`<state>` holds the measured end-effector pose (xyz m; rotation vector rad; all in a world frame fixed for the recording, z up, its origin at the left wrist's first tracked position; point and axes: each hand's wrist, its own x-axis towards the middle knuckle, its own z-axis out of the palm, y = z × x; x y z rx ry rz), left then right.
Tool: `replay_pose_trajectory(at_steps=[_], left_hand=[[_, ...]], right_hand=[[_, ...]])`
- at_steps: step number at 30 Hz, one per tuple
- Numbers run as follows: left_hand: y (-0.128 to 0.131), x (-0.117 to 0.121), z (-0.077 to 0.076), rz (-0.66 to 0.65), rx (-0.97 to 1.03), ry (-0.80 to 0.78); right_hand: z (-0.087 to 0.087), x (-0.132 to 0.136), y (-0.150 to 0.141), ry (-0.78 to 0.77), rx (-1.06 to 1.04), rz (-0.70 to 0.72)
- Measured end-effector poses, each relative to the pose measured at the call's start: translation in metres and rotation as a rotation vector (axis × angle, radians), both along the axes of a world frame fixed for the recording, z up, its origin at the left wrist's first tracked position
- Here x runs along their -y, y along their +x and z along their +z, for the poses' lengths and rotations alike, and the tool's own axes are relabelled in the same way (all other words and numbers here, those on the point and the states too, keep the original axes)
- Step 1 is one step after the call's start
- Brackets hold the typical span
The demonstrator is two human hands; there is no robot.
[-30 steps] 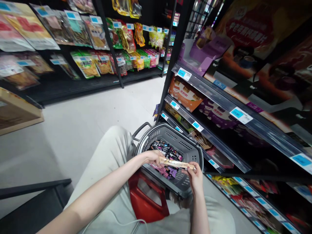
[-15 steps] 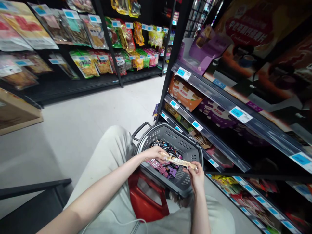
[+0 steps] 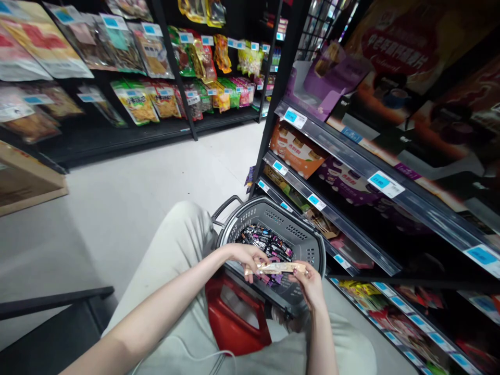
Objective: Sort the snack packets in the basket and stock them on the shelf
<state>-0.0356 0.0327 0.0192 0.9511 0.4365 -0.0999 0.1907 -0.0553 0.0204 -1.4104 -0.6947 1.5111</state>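
Observation:
Stretched level between my hands, over the grey shopping basket (image 3: 253, 211), is a long thin beige stick packet (image 3: 279, 267). My left hand (image 3: 248, 258) has its fingers closed about the packet's left end. The right end is pinched between the thumb and fingers of my right hand (image 3: 311, 282). Beneath, inside the basket, lie several dark stick packets (image 3: 265, 239) and purple ones (image 3: 274, 277), partly covered by my left hand and the beige packet. Whether the beige packet is one or a few together I cannot tell.
A red handle-like piece (image 3: 234, 333) stands below the basket, between my knees. Shelves with boxed drinks (image 3: 297, 150) rise close on the right. Bagged snacks (image 3: 136, 104) hang on a far rack. A cardboard box (image 3: 31, 182) sits at the left, and a white cable (image 3: 187, 354) crosses my lap.
My left hand has turned and dropped slightly, with its fingers now more over the packet. The beige packet has gone from slanting down rightwards to nearly level and shifted a little left. The basket stays put.

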Motion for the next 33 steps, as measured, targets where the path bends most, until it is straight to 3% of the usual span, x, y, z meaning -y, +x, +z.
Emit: replay_pose_trajectory(at_steps=[2,5,13,17,21,28,31,33], left_hand=[[0.005,0.007,-0.003,-0.061,-0.018,-0.012],[0.015,0.016,-0.01,0.016,-0.033,0.03],[0.023,0.018,-0.009,0.086,0.044,0.057],[0.022,0.019,-0.007,0.111,0.074,0.015],[0.022,0.019,-0.008,0.064,0.125,-0.033],[0.02,0.013,-0.012,0.108,0.107,0.16],[0.016,0.009,-0.011,0.116,0.013,0.163],[0.013,0.004,-0.012,0.194,-0.092,0.234]], right_hand=[[0.001,0.0,-0.007,-0.005,-0.026,0.106],[0.002,-0.001,-0.017,-0.009,-0.071,0.151],[-0.006,-0.005,-0.022,0.041,-0.105,-0.039],[-0.013,-0.007,-0.026,0.069,0.011,-0.183],[-0.018,-0.009,-0.02,0.07,0.146,-0.238],[-0.024,-0.009,-0.007,0.076,0.179,-0.354],[-0.024,-0.01,-0.006,0.086,0.182,-0.385],[-0.024,-0.011,-0.005,0.089,0.186,-0.411]])
